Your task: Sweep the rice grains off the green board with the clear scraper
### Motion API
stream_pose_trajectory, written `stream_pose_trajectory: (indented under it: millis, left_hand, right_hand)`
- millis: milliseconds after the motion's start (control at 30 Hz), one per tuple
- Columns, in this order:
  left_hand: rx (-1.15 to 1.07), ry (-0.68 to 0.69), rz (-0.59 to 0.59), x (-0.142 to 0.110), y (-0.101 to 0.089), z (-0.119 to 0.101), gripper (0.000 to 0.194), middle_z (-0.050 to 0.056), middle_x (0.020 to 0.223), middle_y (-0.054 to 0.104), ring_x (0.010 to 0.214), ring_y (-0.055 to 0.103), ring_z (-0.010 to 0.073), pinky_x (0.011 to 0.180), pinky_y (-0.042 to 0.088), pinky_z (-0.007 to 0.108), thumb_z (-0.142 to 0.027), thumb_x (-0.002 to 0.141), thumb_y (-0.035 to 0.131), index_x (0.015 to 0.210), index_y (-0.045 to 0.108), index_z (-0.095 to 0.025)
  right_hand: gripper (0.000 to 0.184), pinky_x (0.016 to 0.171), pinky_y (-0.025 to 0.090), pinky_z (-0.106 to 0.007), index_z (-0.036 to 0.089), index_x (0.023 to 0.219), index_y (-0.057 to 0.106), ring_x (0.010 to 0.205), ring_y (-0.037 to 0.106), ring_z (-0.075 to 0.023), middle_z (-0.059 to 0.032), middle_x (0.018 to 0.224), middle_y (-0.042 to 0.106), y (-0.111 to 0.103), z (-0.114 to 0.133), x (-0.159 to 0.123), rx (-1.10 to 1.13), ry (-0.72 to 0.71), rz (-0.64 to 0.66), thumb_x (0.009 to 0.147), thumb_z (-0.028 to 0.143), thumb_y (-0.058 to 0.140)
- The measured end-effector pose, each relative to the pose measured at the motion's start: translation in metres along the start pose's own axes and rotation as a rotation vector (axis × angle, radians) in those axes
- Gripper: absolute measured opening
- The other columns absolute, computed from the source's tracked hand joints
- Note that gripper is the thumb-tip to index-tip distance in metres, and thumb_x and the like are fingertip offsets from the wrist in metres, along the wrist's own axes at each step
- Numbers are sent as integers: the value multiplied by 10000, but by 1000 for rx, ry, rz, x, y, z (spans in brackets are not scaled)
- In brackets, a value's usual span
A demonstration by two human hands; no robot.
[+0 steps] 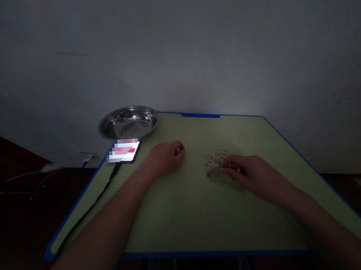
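Note:
A small heap of pale grains mixed with dark specks lies on the light green table top. What the grains are is too dim to tell. At its right side my right hand reaches in, thumb and fingertips pinched together at the edge of the heap; anything between them is too small to name. My left hand rests on the table to the left of the heap, apart from it. Its fingers are curled in, with a small gap by the thumb and nothing seen inside.
At the back left corner stands a shiny metal bowl. In front of it lies a lit phone with a black cable running toward me. A blue rim edges the table, which stands against a grey wall.

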State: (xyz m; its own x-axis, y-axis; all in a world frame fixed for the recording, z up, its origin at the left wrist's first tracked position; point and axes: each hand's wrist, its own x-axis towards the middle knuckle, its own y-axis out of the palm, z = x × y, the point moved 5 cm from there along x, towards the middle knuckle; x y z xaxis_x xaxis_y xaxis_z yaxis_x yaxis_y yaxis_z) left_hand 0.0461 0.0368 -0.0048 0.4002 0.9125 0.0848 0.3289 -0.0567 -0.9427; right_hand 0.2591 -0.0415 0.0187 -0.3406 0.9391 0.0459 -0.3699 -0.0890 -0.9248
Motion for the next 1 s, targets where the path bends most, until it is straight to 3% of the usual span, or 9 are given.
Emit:
stream_pose_trajectory:
  millis: [233,733,1000]
  left_hand:
    - [-2,-7,6,-1,1,1,284,23,798,695,669,600,164,614,391,272,-365,861,442,1001,656,-241]
    - [-4,-2,19,-1,0,-1,269,28,783,694,647,600,162,590,387,275,-357,863,450,988,651,-229]
    - [-5,5,26,-1,-1,-1,271,25,807,701,664,602,163,586,379,266,-349,862,446,1000,649,-232]
  right_hand:
    - [208,544,390,-274,206,910,655,593,590,-160,-21,716,680,-5,0,2,-54,8,-59,902,328,487]
    - [218,538,401,-279,218,908,669,585,603,-164,-30,741,703,-3,6,0,-67,-24,-37,909,336,485]
    - [179,577,418,-273,239,903,654,655,625,-164,-3,775,699,1,10,-23,40,-6,41,911,320,496]
